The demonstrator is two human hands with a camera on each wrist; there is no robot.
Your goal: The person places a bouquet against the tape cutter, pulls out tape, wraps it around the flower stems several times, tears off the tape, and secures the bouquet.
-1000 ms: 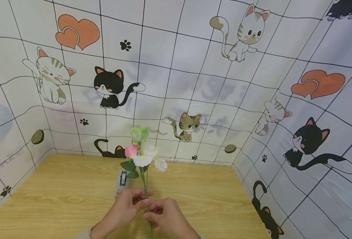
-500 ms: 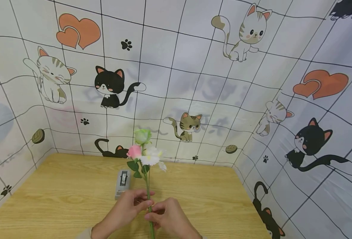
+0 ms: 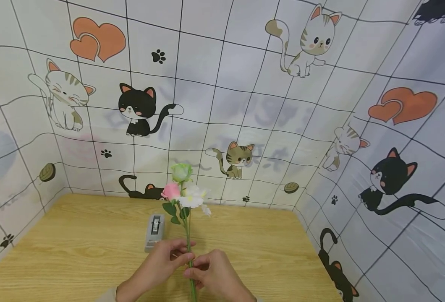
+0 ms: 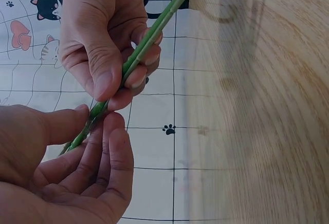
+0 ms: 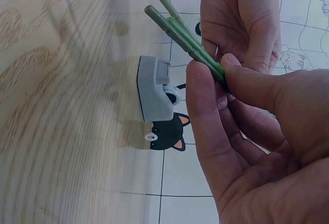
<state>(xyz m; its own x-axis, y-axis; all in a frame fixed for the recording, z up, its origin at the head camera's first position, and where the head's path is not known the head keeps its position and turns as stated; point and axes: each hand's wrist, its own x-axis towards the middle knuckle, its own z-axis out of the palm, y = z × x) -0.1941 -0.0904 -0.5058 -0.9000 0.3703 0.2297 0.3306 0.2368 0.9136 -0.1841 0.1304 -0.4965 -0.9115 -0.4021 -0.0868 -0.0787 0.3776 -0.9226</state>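
A small bunch of artificial flowers stands roughly upright between my hands: a green bloom (image 3: 181, 172), a pink rose (image 3: 171, 191) and a white flower (image 3: 192, 196). My left hand (image 3: 163, 258) pinches the gathered green stems (image 3: 187, 235) between thumb and fingers. Just below it, my right hand (image 3: 216, 272) pinches the same stems. Cut stem ends (image 5: 162, 21) stick out past the right fingers in the right wrist view. Something shiny and clear seems to lie on the stems by the left fingertips in the left wrist view; what it is I cannot tell.
Behind the left hand a grey tape dispenser (image 3: 154, 233) sits on the wooden table (image 3: 264, 247). A white sheet (image 3: 222, 105) with printed cats and grid lines hangs around the table's back and sides.
The flower heads have shifted a little to the right and turned slightly, showing more of the tape dispenser. Both hands keep their pinch on the stems and have moved only slightly.
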